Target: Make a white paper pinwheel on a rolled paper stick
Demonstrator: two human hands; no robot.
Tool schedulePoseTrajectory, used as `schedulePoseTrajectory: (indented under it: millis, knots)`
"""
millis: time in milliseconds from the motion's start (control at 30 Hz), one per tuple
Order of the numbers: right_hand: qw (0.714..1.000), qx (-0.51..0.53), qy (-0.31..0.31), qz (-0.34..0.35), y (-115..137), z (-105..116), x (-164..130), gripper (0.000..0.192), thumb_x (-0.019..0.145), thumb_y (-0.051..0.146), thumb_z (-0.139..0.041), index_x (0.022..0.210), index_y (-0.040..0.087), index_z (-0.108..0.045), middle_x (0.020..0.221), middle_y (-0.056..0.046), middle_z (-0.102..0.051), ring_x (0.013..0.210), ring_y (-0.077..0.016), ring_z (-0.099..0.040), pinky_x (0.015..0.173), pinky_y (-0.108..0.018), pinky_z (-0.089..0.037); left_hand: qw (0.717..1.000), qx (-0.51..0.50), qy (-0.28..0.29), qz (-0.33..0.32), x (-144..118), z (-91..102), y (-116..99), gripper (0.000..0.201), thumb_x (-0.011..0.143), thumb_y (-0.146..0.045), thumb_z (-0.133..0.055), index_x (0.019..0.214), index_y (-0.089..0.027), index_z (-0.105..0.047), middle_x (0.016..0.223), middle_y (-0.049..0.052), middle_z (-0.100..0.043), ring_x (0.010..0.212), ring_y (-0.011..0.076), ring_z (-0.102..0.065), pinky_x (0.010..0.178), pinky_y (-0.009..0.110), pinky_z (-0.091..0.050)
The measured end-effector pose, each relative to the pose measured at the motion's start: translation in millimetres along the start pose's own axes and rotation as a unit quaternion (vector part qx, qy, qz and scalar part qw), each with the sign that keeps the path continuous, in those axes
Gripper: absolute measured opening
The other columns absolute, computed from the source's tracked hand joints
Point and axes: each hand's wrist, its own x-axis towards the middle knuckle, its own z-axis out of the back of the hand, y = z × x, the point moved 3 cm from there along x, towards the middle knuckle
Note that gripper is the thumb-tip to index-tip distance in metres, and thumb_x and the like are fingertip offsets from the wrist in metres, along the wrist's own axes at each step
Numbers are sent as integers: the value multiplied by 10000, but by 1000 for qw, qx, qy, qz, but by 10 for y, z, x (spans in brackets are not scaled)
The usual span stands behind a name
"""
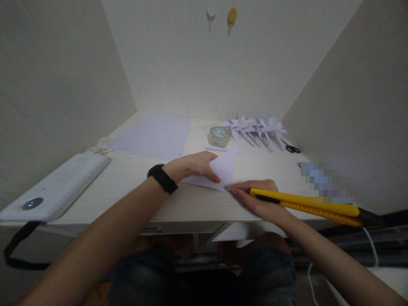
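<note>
A small white sheet of paper [228, 163] lies on the table at the middle, its corner pointing toward me. My left hand [202, 165], with a black watch on the wrist, rests over the sheet, thumb and index finger spread apart on it; the other fingers are hidden. At the sheet's near right corner, my right hand [255, 197] pinches a yellow utility knife [306, 203] close to its blade end. The knife's tip touches or nearly touches that corner; I cannot tell which. Its long yellow body extends back over my right wrist.
Behind the sheet are a thin white paper stick [219, 149], a tape roll [219, 136] and several paper pinwheels [258, 127]. Black-handled scissors [292, 148] lie at right, near a blurred-out item [325, 182]. Leftward are a large paper sheet [156, 136] and a white device [57, 182].
</note>
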Motion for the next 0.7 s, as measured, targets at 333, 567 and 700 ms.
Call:
schedulePoseTrajectory:
  millis: [333,567,700]
  knots:
    - [1000,6,-1,16,2,5,-4,165,866,321,-660,849,250,-807,811,-21,-787,666,-215,-748,658,-306,-643,1000,-17,1,-15,1,19,-5,445,506,-186,-860,929,-132,-735,939,75,-760,777,222,-671,748,339,-501]
    - [1000,12,-8,20,30,17,7,147,859,303,-670,832,242,-801,803,-12,-787,658,-195,-750,643,-273,-641,1000,-16,5,-12,4,25,6,483,507,-197,-859,972,-141,-740,962,72,-758,815,238,-678,785,359,-511]
    - [1000,-4,4,19,44,26,17,141,857,288,-669,836,243,-802,806,-10,-787,665,-197,-752,656,-277,-641,1000,-6,1,-29,-4,40,7,466,511,-222,-859,955,-146,-740,961,66,-757,830,240,-678,798,360,-507]
